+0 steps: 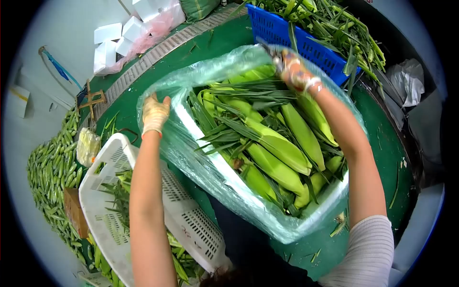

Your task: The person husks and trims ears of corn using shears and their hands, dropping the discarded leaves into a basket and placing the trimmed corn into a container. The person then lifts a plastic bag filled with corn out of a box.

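Note:
My left hand point(155, 113), in a pale glove, is closed on the left edge of a clear greenish plastic bag point(186, 143). The bag lines a white foam box point(192, 123) packed with green corn cobs in their husks point(275, 143). Loose long leaves point(239, 125) lie across the cobs. At the far right edge of the bag is my right hand point(295, 72), in a patterned glove, with its fingers curled and blurred. Something dark and shiny shows at its fingertips, too smeared to name.
A blue crate point(299, 44) heaped with leaves stands beyond the box. To the left are a white perforated crate point(193, 225) holding corn and leaves, and a pile of green pods point(52, 184). White foam blocks point(109, 45) lie at the back along a grating point(125, 76).

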Action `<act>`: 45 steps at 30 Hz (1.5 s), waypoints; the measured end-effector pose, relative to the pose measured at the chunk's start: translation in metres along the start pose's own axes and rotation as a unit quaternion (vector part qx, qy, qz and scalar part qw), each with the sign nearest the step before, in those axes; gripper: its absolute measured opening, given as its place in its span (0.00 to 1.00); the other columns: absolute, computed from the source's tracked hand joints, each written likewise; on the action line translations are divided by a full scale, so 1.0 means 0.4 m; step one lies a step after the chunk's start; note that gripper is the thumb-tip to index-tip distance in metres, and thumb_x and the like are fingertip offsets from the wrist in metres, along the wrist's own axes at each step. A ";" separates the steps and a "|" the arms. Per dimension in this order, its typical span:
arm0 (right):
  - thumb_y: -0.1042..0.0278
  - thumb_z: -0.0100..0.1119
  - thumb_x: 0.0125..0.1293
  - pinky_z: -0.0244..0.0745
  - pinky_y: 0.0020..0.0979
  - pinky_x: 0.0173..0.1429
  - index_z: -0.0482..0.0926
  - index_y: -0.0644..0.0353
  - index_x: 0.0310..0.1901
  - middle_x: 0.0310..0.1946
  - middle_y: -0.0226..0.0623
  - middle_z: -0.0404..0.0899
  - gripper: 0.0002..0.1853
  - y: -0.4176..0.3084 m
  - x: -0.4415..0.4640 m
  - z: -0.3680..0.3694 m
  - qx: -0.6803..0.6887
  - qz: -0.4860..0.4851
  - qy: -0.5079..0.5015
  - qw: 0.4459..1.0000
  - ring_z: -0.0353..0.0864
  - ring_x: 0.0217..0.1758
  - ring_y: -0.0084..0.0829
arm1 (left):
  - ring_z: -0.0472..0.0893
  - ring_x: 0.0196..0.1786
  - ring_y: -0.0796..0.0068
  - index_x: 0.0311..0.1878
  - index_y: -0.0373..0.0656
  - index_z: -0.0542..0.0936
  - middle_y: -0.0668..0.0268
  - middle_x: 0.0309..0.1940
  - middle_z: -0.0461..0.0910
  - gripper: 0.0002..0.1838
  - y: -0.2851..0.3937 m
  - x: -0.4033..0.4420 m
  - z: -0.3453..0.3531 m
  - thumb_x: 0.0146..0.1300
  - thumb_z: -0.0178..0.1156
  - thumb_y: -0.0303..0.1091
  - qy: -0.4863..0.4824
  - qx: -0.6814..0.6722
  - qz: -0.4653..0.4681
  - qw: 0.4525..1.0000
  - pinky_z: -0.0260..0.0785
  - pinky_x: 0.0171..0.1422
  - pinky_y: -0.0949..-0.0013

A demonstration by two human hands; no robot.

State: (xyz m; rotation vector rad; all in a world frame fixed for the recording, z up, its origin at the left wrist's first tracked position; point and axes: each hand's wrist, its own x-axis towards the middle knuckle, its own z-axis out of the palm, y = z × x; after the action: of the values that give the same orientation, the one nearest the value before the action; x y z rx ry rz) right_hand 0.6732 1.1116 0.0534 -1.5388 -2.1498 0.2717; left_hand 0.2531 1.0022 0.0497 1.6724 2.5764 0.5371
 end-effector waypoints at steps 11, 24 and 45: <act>0.43 0.56 0.62 0.68 0.39 0.61 0.61 0.62 0.66 0.59 0.53 0.71 0.38 0.204 0.313 0.135 0.060 0.219 -0.108 0.968 0.74 0.59 0.45 | 0.77 0.52 0.65 0.57 0.39 0.76 0.58 0.54 0.78 0.31 -0.081 0.225 0.296 0.65 0.50 0.58 -0.190 -0.536 -0.190 0.800 0.68 0.59 0.63; 0.58 0.48 0.59 0.70 0.36 0.55 0.76 0.56 0.48 0.42 0.43 0.80 0.18 0.318 0.270 0.121 -0.048 0.182 -0.102 0.977 0.78 0.46 0.44 | 0.81 0.43 0.61 0.51 0.43 0.78 0.58 0.43 0.82 0.21 -0.060 -0.159 0.379 0.65 0.49 0.47 -0.225 -0.648 -0.329 0.649 0.75 0.48 0.58; 0.56 0.52 0.59 0.76 0.45 0.48 0.77 0.64 0.36 0.36 0.55 0.80 0.16 0.139 -0.788 -0.368 -0.205 0.175 0.074 0.960 0.80 0.43 0.52 | 0.81 0.45 0.60 0.43 0.37 0.81 0.54 0.41 0.81 0.09 0.072 -1.111 -0.439 0.61 0.59 0.28 -0.267 -0.327 0.032 0.906 0.71 0.52 0.66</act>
State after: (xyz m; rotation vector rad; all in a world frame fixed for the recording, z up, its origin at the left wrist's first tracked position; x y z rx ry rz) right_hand 0.8715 0.8210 0.0738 -2.1014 -1.8851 -0.1870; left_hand 0.4315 0.5694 0.1498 1.4018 1.6979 0.7165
